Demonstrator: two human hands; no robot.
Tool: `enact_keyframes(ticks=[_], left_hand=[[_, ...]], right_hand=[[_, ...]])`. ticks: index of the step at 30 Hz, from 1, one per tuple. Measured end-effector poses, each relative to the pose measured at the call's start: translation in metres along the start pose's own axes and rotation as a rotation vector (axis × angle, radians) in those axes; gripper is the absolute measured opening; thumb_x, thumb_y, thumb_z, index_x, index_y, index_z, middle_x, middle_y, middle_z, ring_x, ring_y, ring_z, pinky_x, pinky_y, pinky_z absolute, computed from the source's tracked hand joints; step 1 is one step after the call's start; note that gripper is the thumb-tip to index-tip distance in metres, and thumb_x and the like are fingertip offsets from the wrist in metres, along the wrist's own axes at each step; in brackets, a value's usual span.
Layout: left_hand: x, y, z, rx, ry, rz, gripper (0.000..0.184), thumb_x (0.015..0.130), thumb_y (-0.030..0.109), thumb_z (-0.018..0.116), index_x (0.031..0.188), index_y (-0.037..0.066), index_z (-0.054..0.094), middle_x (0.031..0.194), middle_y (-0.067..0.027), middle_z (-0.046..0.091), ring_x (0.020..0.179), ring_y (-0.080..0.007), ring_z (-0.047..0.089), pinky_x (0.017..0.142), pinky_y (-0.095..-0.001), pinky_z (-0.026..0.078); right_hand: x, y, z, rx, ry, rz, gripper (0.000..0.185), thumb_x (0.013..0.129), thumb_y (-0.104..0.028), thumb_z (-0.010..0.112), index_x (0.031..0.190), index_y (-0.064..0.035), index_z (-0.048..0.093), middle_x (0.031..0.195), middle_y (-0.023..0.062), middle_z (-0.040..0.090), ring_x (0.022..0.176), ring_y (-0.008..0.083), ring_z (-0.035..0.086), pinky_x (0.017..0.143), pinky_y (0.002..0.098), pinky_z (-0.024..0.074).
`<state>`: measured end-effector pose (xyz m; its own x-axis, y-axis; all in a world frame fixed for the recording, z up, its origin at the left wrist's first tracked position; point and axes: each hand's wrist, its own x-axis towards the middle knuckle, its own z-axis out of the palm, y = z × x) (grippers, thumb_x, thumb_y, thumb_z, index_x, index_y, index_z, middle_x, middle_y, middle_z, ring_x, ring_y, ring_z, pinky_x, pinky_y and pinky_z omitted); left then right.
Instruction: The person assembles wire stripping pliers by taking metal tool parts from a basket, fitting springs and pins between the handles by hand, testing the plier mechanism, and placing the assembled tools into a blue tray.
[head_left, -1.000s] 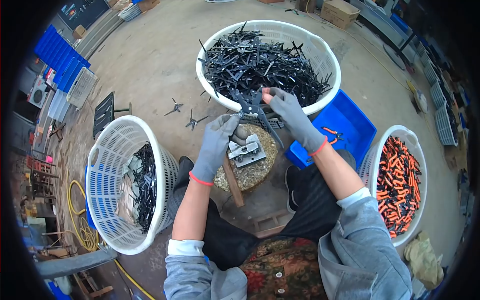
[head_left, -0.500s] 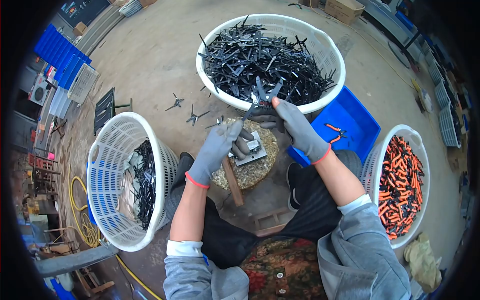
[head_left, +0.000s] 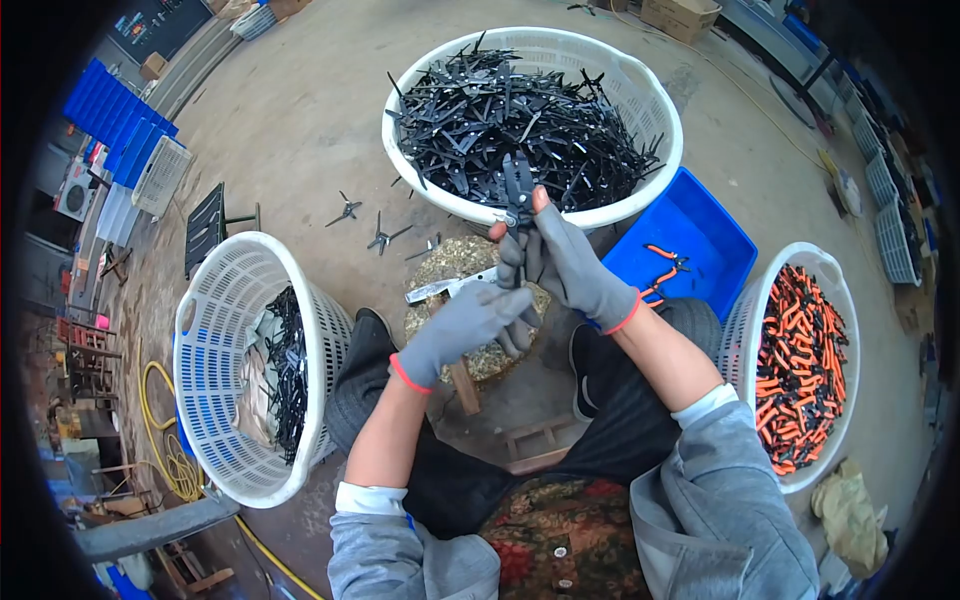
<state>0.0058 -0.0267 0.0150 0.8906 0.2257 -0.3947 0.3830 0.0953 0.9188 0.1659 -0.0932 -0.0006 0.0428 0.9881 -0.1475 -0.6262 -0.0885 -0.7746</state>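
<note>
My right hand (head_left: 572, 262), in a grey glove with a red cuff, is closed around a pair of black wire-stripper-like pliers (head_left: 518, 190). Their jaws point up and lie together, in front of the big basket's rim. My left hand (head_left: 470, 325), gloved the same way, is curled at the lower end of the handles, which the fingers partly hide. Beneath the hands stands a round speckled block (head_left: 450, 262). On it lies a metal piece (head_left: 430, 291), mostly covered by my left hand.
A large white basket (head_left: 665, 130) ahead holds many black plier halves. Another white basket (head_left: 215, 330) with black parts stands left. At right are a blue tray (head_left: 720, 225) with orange-handled pliers (head_left: 665, 265) and a basket (head_left: 850, 370) of orange-and-black handles. Loose black parts (head_left: 380, 238) lie on the floor.
The pliers' jaws, spread apart before, have come together, and so have the handles. My left hand has moved right and down to the handle ends. The view has shifted slightly.
</note>
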Motion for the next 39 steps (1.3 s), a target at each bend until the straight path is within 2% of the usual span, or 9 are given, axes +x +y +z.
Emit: enact_keyframes(ticks=[5, 9, 10, 15, 18, 21, 27, 37, 39], left_hand=[[-0.008, -0.004, -0.030, 0.002, 0.382, 0.166, 0.047, 0.091, 0.033, 0.051, 0.114, -0.007, 0.052, 0.093, -0.0113, 0.063, 0.086, -0.0173, 0.062, 0.083, -0.0288, 0.046], [-0.008, 0.004, -0.018, -0.131, 0.404, 0.309, 0.059, 0.087, 0.031, 0.057, 0.130, -0.005, 0.039, 0.125, -0.0126, 0.046, 0.111, -0.0180, 0.049, 0.095, -0.0306, 0.038], [-0.003, 0.000, -0.018, -0.132, 0.411, 0.378, 0.060, 0.086, 0.030, 0.058, 0.130, -0.005, 0.039, 0.124, -0.0120, 0.047, 0.111, -0.0176, 0.049, 0.095, -0.0304, 0.038], [0.006, -0.003, -0.027, -0.136, 0.226, 0.521, 0.054, 0.085, 0.015, 0.061, 0.132, -0.002, 0.040, 0.129, -0.0117, 0.048, 0.119, -0.0188, 0.044, 0.103, -0.0326, 0.031], [-0.005, 0.001, -0.022, -0.174, 0.133, 0.377, 0.055, 0.084, 0.015, 0.061, 0.132, -0.002, 0.040, 0.129, -0.0106, 0.048, 0.118, -0.0186, 0.045, 0.102, -0.0323, 0.033], [-0.012, 0.013, -0.015, -0.126, 0.145, 0.385, 0.066, 0.082, 0.037, 0.062, 0.130, -0.003, 0.043, 0.121, -0.0081, 0.053, 0.109, -0.0170, 0.050, 0.097, -0.0314, 0.037], [-0.009, 0.004, -0.020, -0.106, 0.075, 0.413, 0.072, 0.080, 0.045, 0.064, 0.129, -0.004, 0.044, 0.123, -0.0093, 0.053, 0.111, -0.0172, 0.050, 0.097, -0.0319, 0.037], [-0.005, -0.009, -0.022, -0.170, 0.091, 0.336, 0.059, 0.085, 0.034, 0.060, 0.127, -0.004, 0.046, 0.117, -0.0088, 0.057, 0.106, -0.0168, 0.053, 0.095, -0.0317, 0.038], [-0.006, -0.008, -0.022, -0.104, 0.124, 0.328, 0.055, 0.086, 0.031, 0.058, 0.126, -0.004, 0.047, 0.114, -0.0086, 0.059, 0.104, -0.0167, 0.054, 0.094, -0.0312, 0.039]], right_hand=[[-0.007, -0.012, 0.010, -0.001, 0.031, -0.041, 0.069, 0.092, -0.059, 0.028, 0.123, -0.0003, 0.048, 0.073, 0.0025, 0.053, 0.070, 0.0154, 0.054, 0.067, 0.0315, 0.0457], [-0.010, -0.008, 0.013, -0.116, 0.047, 0.006, 0.067, 0.093, -0.057, 0.029, 0.121, 0.0002, 0.051, 0.067, 0.0001, 0.049, 0.060, 0.0122, 0.050, 0.059, 0.0270, 0.0432], [-0.010, -0.007, 0.015, -0.153, 0.047, 0.016, 0.067, 0.093, -0.057, 0.029, 0.121, 0.0002, 0.051, 0.066, -0.0003, 0.048, 0.059, 0.0117, 0.049, 0.058, 0.0261, 0.0427], [-0.014, -0.009, 0.016, -0.058, -0.125, 0.154, 0.023, 0.085, -0.015, 0.061, 0.103, -0.0047, 0.050, 0.075, 0.0016, 0.055, 0.059, 0.0097, 0.054, 0.054, 0.0253, 0.0474], [-0.019, -0.017, 0.021, -0.184, -0.213, 0.132, 0.022, 0.085, -0.018, 0.062, 0.098, -0.0039, 0.051, 0.075, 0.0022, 0.054, 0.059, 0.0101, 0.054, 0.054, 0.0244, 0.0474], [-0.019, -0.013, 0.014, -0.244, -0.257, 0.176, 0.019, 0.085, -0.021, 0.060, 0.087, -0.0033, 0.054, 0.068, 0.0033, 0.054, 0.058, 0.0117, 0.055, 0.049, 0.0250, 0.0463], [-0.023, -0.021, 0.017, -0.338, -0.307, 0.199, 0.021, 0.085, -0.023, 0.060, 0.083, -0.0024, 0.054, 0.061, 0.0038, 0.053, 0.053, 0.0125, 0.055, 0.045, 0.0253, 0.0453], [-0.018, -0.013, 0.009, -0.473, -0.343, 0.230, 0.025, 0.084, -0.023, 0.063, 0.095, -0.0022, 0.057, 0.060, 0.0008, 0.049, 0.053, 0.0100, 0.050, 0.049, 0.0265, 0.0438], [-0.017, -0.008, 0.008, -0.557, -0.286, 0.226, 0.021, 0.085, -0.021, 0.061, 0.085, -0.0011, 0.056, 0.060, 0.0034, 0.054, 0.051, 0.0106, 0.053, 0.046, 0.0251, 0.0444]])
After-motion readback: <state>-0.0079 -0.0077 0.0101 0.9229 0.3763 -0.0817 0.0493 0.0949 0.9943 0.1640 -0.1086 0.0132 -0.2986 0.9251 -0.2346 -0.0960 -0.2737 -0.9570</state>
